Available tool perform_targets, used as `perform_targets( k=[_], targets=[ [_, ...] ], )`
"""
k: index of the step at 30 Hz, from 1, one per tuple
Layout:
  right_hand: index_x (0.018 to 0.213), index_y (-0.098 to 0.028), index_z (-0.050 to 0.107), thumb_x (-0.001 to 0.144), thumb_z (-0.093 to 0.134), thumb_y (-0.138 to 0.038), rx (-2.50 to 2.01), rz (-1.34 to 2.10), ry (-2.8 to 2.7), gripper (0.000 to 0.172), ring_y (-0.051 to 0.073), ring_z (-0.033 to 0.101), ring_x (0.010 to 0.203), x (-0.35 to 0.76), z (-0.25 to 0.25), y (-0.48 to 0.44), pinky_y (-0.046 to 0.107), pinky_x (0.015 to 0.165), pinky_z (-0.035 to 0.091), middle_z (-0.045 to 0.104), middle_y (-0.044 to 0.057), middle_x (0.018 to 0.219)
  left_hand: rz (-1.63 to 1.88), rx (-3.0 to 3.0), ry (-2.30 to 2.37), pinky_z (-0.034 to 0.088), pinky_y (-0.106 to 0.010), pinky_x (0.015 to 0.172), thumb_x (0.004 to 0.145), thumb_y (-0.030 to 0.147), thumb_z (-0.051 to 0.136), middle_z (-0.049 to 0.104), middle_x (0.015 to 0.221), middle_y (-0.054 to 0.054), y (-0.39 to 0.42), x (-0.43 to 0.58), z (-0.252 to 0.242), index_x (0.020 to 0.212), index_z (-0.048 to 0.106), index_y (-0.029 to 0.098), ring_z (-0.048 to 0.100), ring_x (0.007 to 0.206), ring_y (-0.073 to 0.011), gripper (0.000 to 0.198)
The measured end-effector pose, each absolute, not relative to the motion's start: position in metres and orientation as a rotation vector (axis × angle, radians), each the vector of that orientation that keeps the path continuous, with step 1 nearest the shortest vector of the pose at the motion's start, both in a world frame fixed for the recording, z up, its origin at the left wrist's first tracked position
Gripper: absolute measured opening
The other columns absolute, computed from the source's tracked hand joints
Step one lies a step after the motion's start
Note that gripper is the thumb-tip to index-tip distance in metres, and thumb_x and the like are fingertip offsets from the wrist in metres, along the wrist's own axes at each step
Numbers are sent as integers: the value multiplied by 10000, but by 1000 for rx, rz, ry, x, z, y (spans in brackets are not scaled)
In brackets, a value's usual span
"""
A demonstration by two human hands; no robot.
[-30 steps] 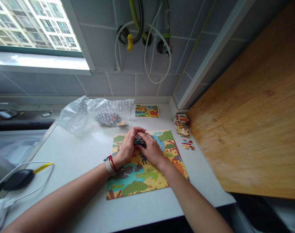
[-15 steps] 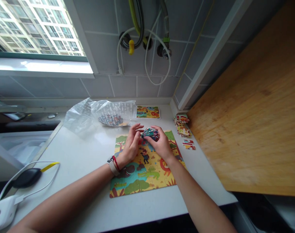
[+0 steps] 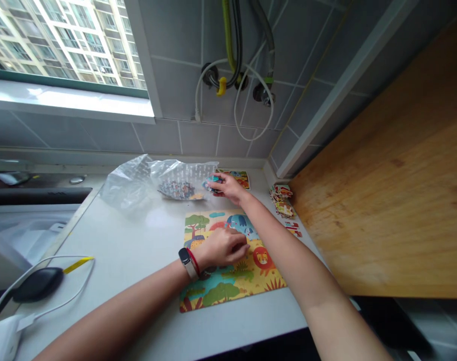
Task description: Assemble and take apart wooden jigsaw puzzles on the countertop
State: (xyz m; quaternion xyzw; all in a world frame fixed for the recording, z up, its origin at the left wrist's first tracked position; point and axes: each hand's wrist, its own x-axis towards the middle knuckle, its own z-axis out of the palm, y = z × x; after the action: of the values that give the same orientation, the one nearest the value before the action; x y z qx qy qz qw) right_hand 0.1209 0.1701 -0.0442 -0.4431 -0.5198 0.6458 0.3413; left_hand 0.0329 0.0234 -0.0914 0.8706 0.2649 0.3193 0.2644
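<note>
My right hand [image 3: 230, 189] is closed on a small bunch of puzzle pieces [image 3: 212, 184] with some teal and pink on them. It holds them at the right end of a clear plastic bag [image 3: 179, 173], over the near-left part of a small printed picture card [image 3: 240, 176]. Inside the bag lie many more loose pieces. Below, my left hand [image 3: 224, 246] rests over a joined animal jigsaw puzzle [image 3: 220, 293], its fingers curled in with nothing visible in them. A lion, an elephant and trees show on the puzzle; the hand and wrist cover its middle.
Stacks of puzzle pieces [image 3: 283, 200] stand at the right by a wooden panel [image 3: 382, 200], with a few joined pieces [image 3: 293, 229] nearer. At the left are a black mouse-shaped object [image 3: 38, 285], a white cable and a sink edge. Hoses [image 3: 232, 40] hang on the tiled wall.
My right hand has carried the bunch of pieces from above the puzzle up and left to the bag. My left hand has come down over the puzzle and its fingers have curled. The view has shifted.
</note>
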Motion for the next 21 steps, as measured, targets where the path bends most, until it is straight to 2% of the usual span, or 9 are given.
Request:
perform_targets(
  k=[4, 7, 11, 15, 18, 21],
  targets=[
    [1067, -199, 708, 648, 994, -285, -1026, 1971, -1423, 515, 173, 741, 789, 87, -40, 182, 254, 655, 621, 791, 46, 959, 823, 2449, 691, 370, -295, 591, 982, 236, 519, 616, 682, -18, 24, 35, -94, 730, 550, 208, 542, 599, -142, 255],
    [1008, -199, 704, 687, 970, -277, -945, 2026, -1443, 425, 177, 751, 789, 63, -42, 186, 261, 668, 628, 793, 38, 927, 814, 2461, 707, 372, -296, 579, 967, 219, 537, 641, 697, -26, 25, 35, -95, 735, 555, 205, 558, 590, -140, 233],
    [1037, -221, 709, 806, 872, -255, -936, 1963, -1397, 285, 213, 787, 955, 46, -42, 190, 361, 873, 650, 810, 52, 1036, 827, 2442, 713, 376, -300, 572, 914, 158, 560, 676, 731, -28, 27, 36, -95, 769, 574, 200, 569, 583, -139, 151],
    [1036, -233, 714, 924, 729, -267, -927, 1898, -1285, 118, 222, 751, 1167, 60, -42, 185, 459, 1095, 559, 794, 76, 1208, 795, 2432, 748, 376, -295, 569, 936, 173, 562, 665, 723, -18, 27, 35, -92, 753, 555, 203, 569, 585, -139, 186],
    [1053, -207, 725, 970, 643, -233, -975, 1922, -1223, 120, 198, 758, 1154, 86, -45, 175, 416, 1103, 543, 803, 95, 1187, 787, 2439, 764, 359, -292, 565, 963, 202, 560, 642, 699, -9, 26, 34, -91, 729, 535, 204, 549, 581, -136, 236],
    [1062, -182, 743, 954, 643, -205, -1083, 1898, -1156, 148, 182, 788, 1053, 118, -50, 157, 356, 1033, 567, 821, 106, 1101, 793, 2449, 764, 358, -287, 579, 963, 202, 563, 643, 709, -8, 26, 34, -91, 744, 555, 201, 541, 590, -133, 219]
  ],
)
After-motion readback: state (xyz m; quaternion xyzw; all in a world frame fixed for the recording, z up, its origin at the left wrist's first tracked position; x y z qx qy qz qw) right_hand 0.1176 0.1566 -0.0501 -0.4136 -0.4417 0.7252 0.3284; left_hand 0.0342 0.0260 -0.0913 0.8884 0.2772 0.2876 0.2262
